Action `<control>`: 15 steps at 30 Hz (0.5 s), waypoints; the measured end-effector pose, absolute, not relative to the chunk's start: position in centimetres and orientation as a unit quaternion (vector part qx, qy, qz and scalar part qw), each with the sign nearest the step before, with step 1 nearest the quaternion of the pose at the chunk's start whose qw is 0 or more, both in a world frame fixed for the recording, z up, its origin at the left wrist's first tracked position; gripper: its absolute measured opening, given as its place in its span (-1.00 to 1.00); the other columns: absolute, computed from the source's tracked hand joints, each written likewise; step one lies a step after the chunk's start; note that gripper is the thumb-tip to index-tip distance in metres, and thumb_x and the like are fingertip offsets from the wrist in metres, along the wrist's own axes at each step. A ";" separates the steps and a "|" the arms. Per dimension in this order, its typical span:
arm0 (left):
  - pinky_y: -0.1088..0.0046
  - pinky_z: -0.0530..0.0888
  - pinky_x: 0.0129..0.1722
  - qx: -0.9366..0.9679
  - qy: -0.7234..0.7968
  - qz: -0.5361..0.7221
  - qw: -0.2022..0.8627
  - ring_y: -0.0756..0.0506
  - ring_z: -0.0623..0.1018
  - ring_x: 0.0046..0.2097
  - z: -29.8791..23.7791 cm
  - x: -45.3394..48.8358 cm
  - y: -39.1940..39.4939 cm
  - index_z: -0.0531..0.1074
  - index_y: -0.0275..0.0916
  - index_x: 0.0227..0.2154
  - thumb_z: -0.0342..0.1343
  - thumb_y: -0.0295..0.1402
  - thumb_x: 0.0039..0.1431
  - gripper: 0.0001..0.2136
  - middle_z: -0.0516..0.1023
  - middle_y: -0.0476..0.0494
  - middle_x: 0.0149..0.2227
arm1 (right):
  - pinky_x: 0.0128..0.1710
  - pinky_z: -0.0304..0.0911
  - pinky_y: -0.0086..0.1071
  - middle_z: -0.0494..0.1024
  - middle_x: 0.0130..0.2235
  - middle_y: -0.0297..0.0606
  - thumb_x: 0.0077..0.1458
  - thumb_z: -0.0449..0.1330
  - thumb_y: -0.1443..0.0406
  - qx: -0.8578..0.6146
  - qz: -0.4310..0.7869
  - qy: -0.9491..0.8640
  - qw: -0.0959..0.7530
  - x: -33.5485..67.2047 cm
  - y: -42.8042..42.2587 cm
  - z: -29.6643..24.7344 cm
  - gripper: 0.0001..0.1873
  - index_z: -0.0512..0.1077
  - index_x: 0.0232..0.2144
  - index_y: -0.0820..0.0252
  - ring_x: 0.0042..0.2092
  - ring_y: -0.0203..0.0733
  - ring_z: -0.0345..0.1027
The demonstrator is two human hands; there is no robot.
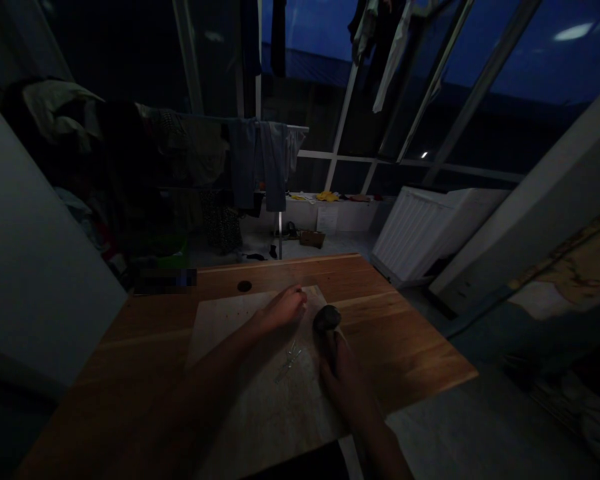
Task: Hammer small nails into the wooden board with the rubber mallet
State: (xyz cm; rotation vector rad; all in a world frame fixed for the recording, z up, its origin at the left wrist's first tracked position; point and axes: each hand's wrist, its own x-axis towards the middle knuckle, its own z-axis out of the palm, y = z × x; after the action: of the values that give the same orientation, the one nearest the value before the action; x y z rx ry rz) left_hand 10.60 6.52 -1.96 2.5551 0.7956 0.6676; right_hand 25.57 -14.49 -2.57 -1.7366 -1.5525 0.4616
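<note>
The light wooden board lies on the wooden table. My left hand is at the far right part of the board, its fingertips pinched together; what they hold, if anything, is too small and dark to make out. My right hand is wrapped round the handle of a hammer with a dark, rounded head. The hammer head is over the board's right edge, just right of my left fingertips. Between my forearms lies a small loose pile of thin, shiny nails. A row of several tiny dots marks the board's far left part.
The wooden table has a dark round spot near its far edge and a dark, blurred-out object at its far left corner. Behind it stand a rack with hanging trousers and a white ridged unit. The room is dim.
</note>
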 end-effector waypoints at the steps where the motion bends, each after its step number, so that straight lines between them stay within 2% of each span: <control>1: 0.35 0.46 0.03 0.909 0.289 0.234 0.190 -0.15 0.53 -0.10 -1.9 10.6 6.4 0.54 -0.25 -0.28 0.11 -0.45 0.21 -0.89 0.54 -0.21 -0.11 | 0.20 0.28 -0.12 0.46 0.24 0.07 0.19 0.10 0.32 -0.678 0.178 -0.607 0.375 25.5 -14.5 -2.5 -0.33 0.19 0.35 0.24 0.19 0.08 0.43; 6: 0.36 0.47 0.04 0.906 0.311 0.211 0.194 -0.16 0.54 -0.08 -1.4 10.6 6.3 0.54 -0.22 -0.29 0.14 -0.46 0.16 -0.89 0.57 -0.20 -0.10 | 0.19 0.30 -0.11 0.45 0.25 0.09 0.21 0.08 0.32 -0.679 0.180 -0.607 0.372 25.2 -14.5 -2.1 -0.34 0.19 0.35 0.24 0.22 0.09 0.41; 10: 0.34 0.46 0.06 0.899 0.301 0.246 0.203 -0.17 0.55 -0.07 -2.0 11.1 6.3 0.56 -0.23 -0.33 0.10 -0.48 0.20 -0.87 0.59 -0.22 -0.13 | 0.22 0.28 -0.09 0.46 0.24 0.07 0.23 0.08 0.30 -0.677 0.184 -0.609 0.371 25.2 -14.5 -2.0 -0.38 0.22 0.32 0.23 0.22 0.09 0.40; 15: 0.34 0.48 -0.01 0.826 0.356 0.335 0.281 -0.14 0.59 -0.13 -3.6 11.9 5.7 0.62 -0.23 -0.19 0.13 -0.45 0.23 -0.82 0.65 -0.18 -0.19 | 0.22 0.27 -0.04 0.41 0.28 0.15 0.25 0.05 0.23 -0.687 0.199 -0.596 0.365 25.3 -14.5 -1.9 -0.36 0.18 0.34 0.32 0.24 0.13 0.38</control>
State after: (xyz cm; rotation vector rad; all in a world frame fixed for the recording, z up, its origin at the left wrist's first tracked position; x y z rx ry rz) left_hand 11.85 5.69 -3.57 2.2141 0.9527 0.8966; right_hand 25.27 -14.50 -1.94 -1.7660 -1.5332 0.5110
